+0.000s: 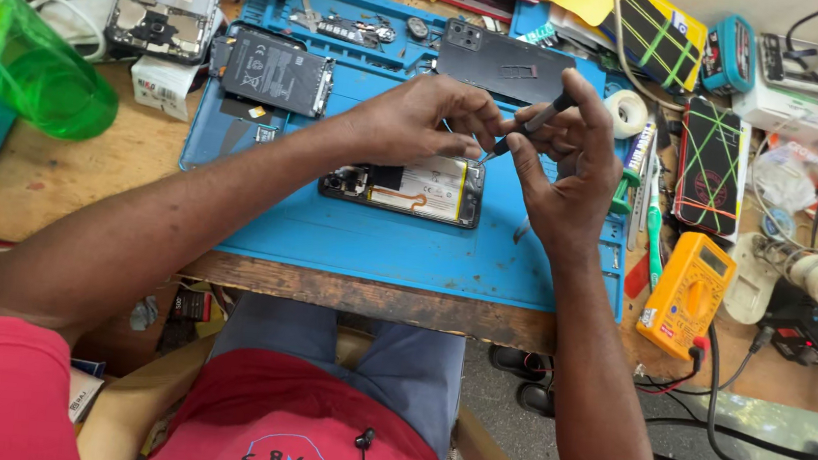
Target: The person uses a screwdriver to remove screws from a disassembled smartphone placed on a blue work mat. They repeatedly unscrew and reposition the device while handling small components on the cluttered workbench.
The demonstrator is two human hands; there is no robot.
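Observation:
An opened phone [403, 188], back cover off with its battery and board showing, lies flat on the blue work mat [329, 243]. My right hand [568, 165] holds a thin dark tool [535, 125] slanted down, tip near the phone's upper right corner. My left hand [417, 120] hovers just above the phone, its fingertips pinched together at the tool's tip; whether a small part sits between them I cannot tell. A dark phone back cover [502, 63] lies on the mat beyond my hands.
A loose black battery [277, 72] and small parts lie at the mat's far left. A green bottle [20, 58] stands far left. Right of the mat are a tape roll [626, 111], a yellow multimeter [687, 294], taped phones [710, 168] and cables.

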